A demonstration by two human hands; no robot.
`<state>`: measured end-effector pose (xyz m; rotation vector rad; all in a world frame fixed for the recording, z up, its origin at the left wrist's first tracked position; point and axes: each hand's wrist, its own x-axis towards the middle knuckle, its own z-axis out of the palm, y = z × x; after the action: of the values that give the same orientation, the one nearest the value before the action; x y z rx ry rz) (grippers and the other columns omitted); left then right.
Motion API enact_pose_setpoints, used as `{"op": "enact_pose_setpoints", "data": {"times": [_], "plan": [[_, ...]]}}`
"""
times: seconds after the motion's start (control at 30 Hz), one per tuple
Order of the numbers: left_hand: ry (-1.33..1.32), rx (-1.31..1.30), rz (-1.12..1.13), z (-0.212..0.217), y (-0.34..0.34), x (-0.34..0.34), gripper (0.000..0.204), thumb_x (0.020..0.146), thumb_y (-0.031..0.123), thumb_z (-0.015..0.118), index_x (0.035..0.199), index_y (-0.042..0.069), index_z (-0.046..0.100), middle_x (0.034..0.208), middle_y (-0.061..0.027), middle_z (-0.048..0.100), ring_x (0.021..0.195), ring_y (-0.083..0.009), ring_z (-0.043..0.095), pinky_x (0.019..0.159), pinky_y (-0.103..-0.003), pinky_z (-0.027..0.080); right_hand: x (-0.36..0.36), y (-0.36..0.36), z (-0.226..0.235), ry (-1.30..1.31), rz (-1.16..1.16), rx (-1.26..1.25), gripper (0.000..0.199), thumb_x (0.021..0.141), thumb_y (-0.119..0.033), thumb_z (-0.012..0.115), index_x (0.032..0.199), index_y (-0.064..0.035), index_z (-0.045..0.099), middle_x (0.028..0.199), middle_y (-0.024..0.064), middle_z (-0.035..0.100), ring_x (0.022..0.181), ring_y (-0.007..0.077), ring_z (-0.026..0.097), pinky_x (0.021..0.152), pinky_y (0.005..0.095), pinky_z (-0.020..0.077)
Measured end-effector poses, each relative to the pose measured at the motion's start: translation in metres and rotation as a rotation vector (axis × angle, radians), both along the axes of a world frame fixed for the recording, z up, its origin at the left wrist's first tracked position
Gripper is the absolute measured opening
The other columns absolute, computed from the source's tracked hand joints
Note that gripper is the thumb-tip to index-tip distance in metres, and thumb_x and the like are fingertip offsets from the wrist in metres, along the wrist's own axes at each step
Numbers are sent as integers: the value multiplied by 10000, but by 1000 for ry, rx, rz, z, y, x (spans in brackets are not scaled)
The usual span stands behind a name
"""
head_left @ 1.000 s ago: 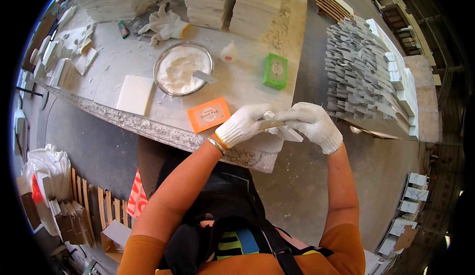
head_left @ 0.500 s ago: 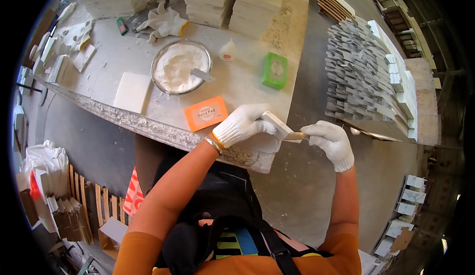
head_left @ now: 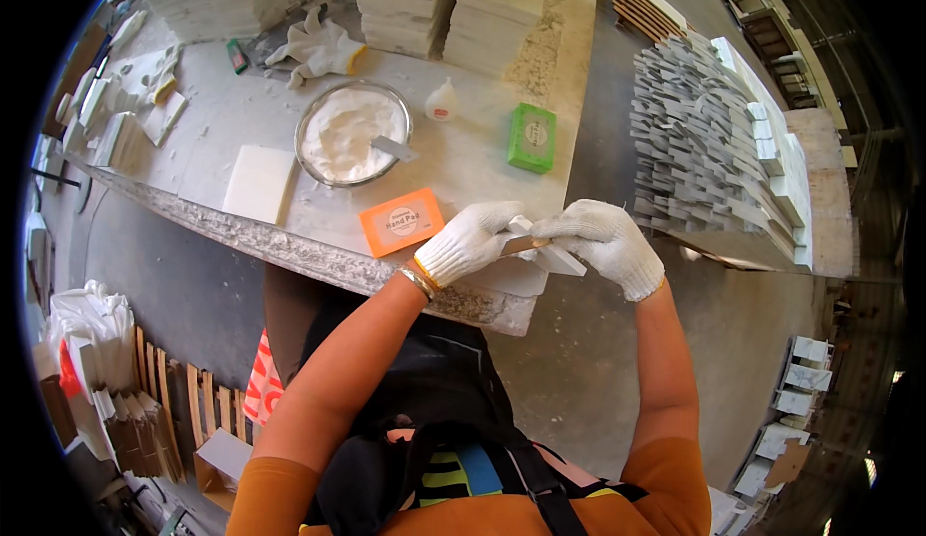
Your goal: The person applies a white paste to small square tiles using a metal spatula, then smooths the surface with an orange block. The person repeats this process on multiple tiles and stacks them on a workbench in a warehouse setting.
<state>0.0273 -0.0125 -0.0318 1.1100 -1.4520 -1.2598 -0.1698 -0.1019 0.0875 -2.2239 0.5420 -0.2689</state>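
At the far left edge of the table [head_left: 289, 237] lie scattered white offcuts [head_left: 125, 121]. Next along, a flat white tile [head_left: 258, 182] rests near the table's front edge, and behind it a spare white glove [head_left: 316, 49] is crumpled beside stacks of pale slabs [head_left: 405, 0]. A round metal bowl of white powder [head_left: 352, 133] sits just right of the tile, with a scraper blade [head_left: 391, 147] resting in it. Behind the bowl stands a small white squeeze bottle [head_left: 442, 102]. An orange pad [head_left: 401, 221] lies at the front edge, and a green pad [head_left: 532, 137] sits further back and to the right.

My left hand [head_left: 470, 242], in a white knit glove, is closed around one end of a thin tan stick [head_left: 526, 244], just over the table's front corner and just beside the orange pad. My right hand [head_left: 606, 242], gloved the same way, is closed on a small white piece of stone [head_left: 555, 254], pinching it between fingers and thumb. The stick's tip meets that piece, so my two hands nearly touch. The piece is held in the air just past the table's corner, above the grey floor [head_left: 569, 382].

Further right, rows of grey and white stone strips [head_left: 704, 140] are laid out on a low platform, well apart from my hands.
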Motion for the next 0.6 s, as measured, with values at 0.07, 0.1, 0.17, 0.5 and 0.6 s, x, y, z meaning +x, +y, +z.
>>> {"op": "enact_pose_setpoints", "data": {"times": [0.07,0.1,0.17,0.5,0.6], "plan": [[-2,22,-13,12,2,3,183,909,83,691,1076,10,670,949,-77,674,897,-143,630,831,-312,512,-13,5,5,59,-17,8,322,809,-54,720,1117,-128,779,909,63,711,797,243,645,734,346,516],[-3,33,-18,16,2,3,173,910,82,687,1070,17,674,943,-80,673,894,-144,632,825,-313,511,-19,8,9,93,-31,14,325,808,-52,721,1118,-131,780,908,62,711,800,242,646,737,347,516],[1,19,-15,18,2,3,166,909,93,692,1061,27,678,922,-81,669,880,-152,631,815,-312,507,-22,8,12,119,-35,7,333,804,-46,719,1119,-133,780,910,61,711,811,241,647,744,346,518],[-26,-63,7,8,-2,0,173,917,132,696,1045,17,677,887,-79,662,850,-177,612,812,-315,504,5,-1,8,41,-18,24,336,786,-30,706,1098,-126,783,956,59,729,851,230,650,779,331,523],[58,29,-2,15,2,1,168,921,113,674,1053,10,677,884,-76,663,853,-176,609,813,-317,503,-15,3,4,63,-6,-7,338,777,-32,722,1093,-132,786,918,50,725,832,226,645,759,331,521]]}}
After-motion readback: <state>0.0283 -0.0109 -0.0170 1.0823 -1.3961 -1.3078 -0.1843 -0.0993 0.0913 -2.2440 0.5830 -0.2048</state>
